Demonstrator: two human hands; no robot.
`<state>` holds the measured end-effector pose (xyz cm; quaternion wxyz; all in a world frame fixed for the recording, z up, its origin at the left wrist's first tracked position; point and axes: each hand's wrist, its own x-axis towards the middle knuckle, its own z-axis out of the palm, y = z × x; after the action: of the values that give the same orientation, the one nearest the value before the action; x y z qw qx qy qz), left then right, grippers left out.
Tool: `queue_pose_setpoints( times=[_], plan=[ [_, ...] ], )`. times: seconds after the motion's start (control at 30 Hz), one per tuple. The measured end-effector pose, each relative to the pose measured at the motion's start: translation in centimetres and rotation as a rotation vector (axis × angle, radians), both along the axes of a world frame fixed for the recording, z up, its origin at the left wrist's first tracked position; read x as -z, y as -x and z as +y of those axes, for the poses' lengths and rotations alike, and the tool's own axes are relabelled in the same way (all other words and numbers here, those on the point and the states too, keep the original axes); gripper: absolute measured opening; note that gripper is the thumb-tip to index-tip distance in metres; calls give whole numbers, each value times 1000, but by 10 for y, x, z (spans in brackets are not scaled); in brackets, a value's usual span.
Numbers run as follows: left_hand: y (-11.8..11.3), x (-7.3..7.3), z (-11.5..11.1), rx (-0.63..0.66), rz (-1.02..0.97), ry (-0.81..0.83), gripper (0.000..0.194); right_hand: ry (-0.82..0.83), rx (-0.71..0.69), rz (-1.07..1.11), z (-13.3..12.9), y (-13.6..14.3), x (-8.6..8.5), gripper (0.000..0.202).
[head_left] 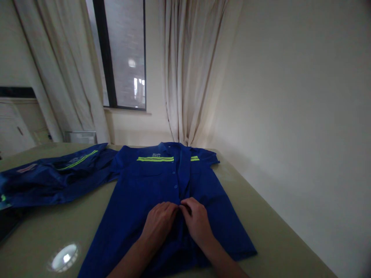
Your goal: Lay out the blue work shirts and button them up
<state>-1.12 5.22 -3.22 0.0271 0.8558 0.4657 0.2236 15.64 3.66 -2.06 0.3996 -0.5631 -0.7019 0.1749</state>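
Observation:
A blue short-sleeved shirt (pixel 139 193) with yellow-green stripes across the chest lies front up, its collar at the far side. Buttons show along the open upper part of its front. Over the middle of the front edge, my left hand (pixel 161 219) is closed, its fingertips pinching the shirt's cloth. My right hand (pixel 196 218) is right beside it, thumb and index finger closed on the same front edge. The fingertips of both hands nearly meet, and whatever small part lies between them is hidden.
More dark blue clothing (pixel 63 177) with a yellow-green stripe lies at the left, touching the shirt's sleeve. The greenish table (pixel 261 224) meets a pale wall on the right. Curtains (pixel 191 69) and a window stand behind. A round light reflection shows at lower left.

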Motion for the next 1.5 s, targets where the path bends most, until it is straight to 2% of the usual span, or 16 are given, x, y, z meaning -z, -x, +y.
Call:
queue_pose_setpoints(
  times=[0.33,0.57,0.67,0.77,0.87,0.93,1.1,1.27,1.37,1.5],
  plan=[
    [-4,0,-1,-15,-10,-105,20,-17,-4,-25,-5,4,-1,25],
    [0,-3,-2,-16,-129,5,22,114,-4,176,-4,1,-6,22],
    [-1,-1,-1,-21,-209,43,22,209,-55,320,1,-2,-3,31],
    [-1,3,1,-28,-312,88,21,334,-99,480,7,-4,3,24],
    [0,4,2,-18,-447,188,21,378,-93,491,9,-4,6,24],
    [-1,3,1,9,-546,270,21,325,-74,428,8,-4,5,23],
    [0,-4,1,4,-710,421,22,13,-50,181,2,-1,-4,12],
    [6,-5,11,51,-824,577,24,-13,-51,152,1,-2,-9,12],
    [8,-7,13,76,-774,547,22,51,14,238,6,-3,-4,8],
    [7,-7,7,80,-442,274,22,333,19,476,16,-4,9,15]
  ],
)
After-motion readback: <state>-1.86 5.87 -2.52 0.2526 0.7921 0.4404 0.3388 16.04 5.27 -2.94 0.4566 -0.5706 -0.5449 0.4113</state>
